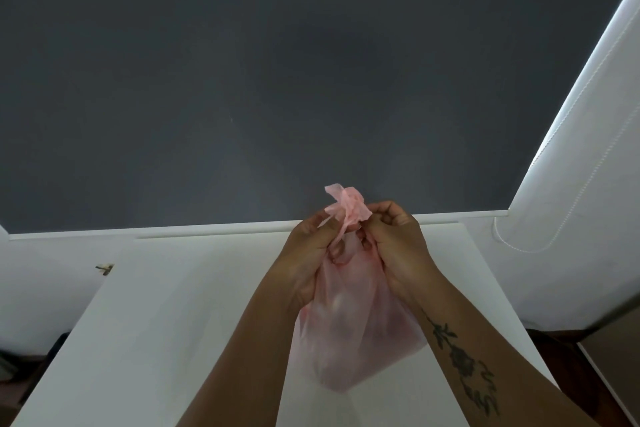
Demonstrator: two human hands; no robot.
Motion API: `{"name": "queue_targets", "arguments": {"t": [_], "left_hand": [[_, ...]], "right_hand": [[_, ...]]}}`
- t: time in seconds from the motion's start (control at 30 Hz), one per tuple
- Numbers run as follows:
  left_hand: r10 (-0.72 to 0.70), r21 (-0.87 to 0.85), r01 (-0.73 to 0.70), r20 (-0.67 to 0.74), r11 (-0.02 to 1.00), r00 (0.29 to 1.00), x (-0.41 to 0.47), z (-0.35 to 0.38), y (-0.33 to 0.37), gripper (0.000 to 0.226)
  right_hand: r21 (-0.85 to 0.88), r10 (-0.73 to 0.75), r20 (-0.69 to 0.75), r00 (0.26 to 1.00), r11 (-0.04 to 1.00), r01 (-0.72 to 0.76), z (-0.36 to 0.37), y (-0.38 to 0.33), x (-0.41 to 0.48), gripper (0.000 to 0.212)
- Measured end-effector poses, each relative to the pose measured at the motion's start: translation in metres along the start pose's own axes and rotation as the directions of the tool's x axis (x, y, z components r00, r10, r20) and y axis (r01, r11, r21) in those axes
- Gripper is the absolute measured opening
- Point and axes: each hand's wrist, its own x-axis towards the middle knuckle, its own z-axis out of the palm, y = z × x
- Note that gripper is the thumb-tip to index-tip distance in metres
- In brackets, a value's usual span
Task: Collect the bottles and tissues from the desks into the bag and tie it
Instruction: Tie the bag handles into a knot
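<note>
The pink bag (349, 329) is held up over the white desk (194, 305), toward its far edge, its gathered neck pinched between the left hand (308, 253) and the right hand (398, 250), whose fingers are clenched on the twisted handles (346, 208) that stick up above them. The tying step appears to be under way, and the contents cannot be made out through the plastic. For a sound knot, the two handles should be drawn apart evenly and cinched low against the neck, without tearing the thin film.

Both hands, left hand (311, 253) and right hand (398, 246), pinch the pink bag (356, 333) at its gathered neck above the white counter (156, 322).
</note>
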Motion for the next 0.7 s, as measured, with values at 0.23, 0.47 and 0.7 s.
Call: {"name": "queue_targets", "arguments": {"t": [0.23, 0.47, 0.7], "left_hand": [[-0.056, 0.032, 0.061, -0.147, 0.998, 0.988, 0.007, 0.005, 0.001, 0.026], [0.058, 0.246, -0.002, -0.224, 0.969, 0.973, 0.004, 0.012, -0.001, 0.033], [0.47, 0.674, -0.173, -0.287, 0.718, 0.835, 0.003, 0.016, -0.004, 0.032]], "right_hand": [[-0.084, 0.025, 0.275, 0.961, 0.996, -0.002, -0.006, -0.002, -0.005, 0.022], [-0.193, -0.125, 0.12, 0.985, 0.97, 0.147, -0.008, -0.009, -0.007, 0.037], [-0.286, -0.323, -0.115, 0.939, 0.916, 0.28, 0.008, 0.0, -0.007, 0.031]]}}
